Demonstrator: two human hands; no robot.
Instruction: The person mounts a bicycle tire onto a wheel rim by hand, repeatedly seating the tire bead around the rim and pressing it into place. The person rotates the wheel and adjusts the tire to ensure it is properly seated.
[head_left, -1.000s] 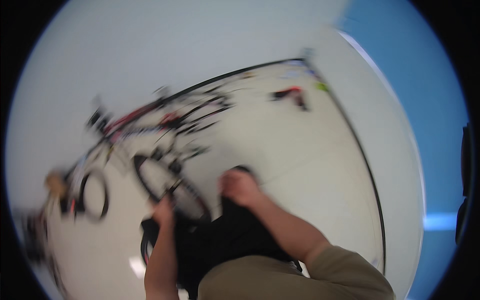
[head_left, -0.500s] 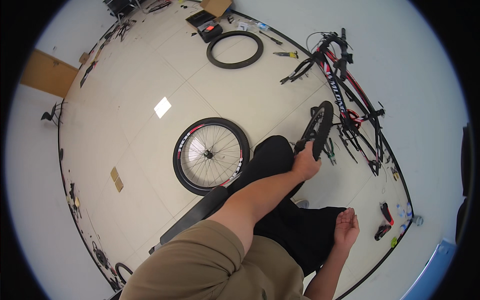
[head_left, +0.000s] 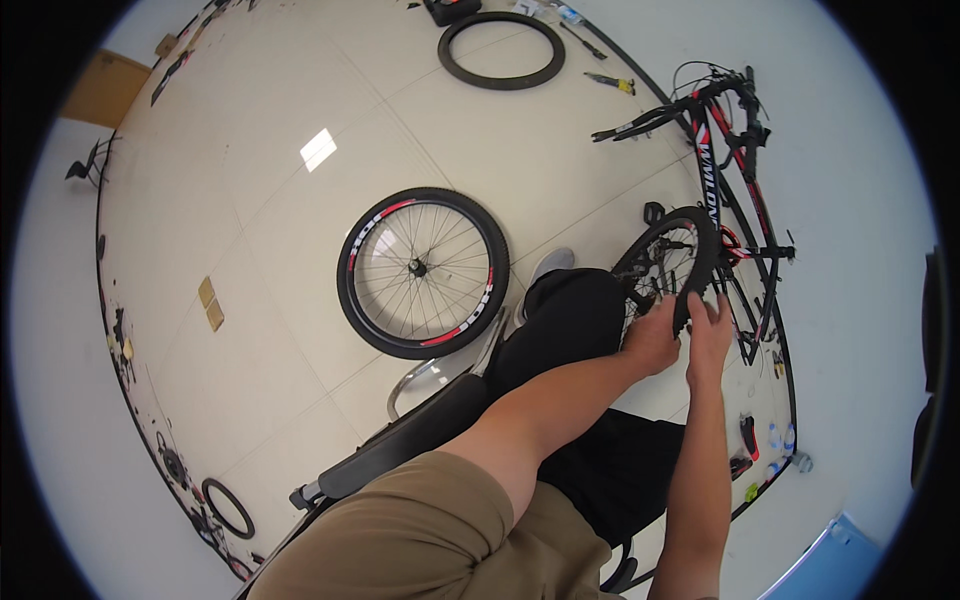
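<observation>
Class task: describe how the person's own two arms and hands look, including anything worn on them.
Both hands, the left hand and right hand, are bare, with no gloves, rings or watch visible. The forearms are bare too. A short khaki sleeve covers the left upper arm.

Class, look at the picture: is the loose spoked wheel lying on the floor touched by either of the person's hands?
No: both hands are on the bicycle's mounted wheel, apart from the loose wheel.
</observation>
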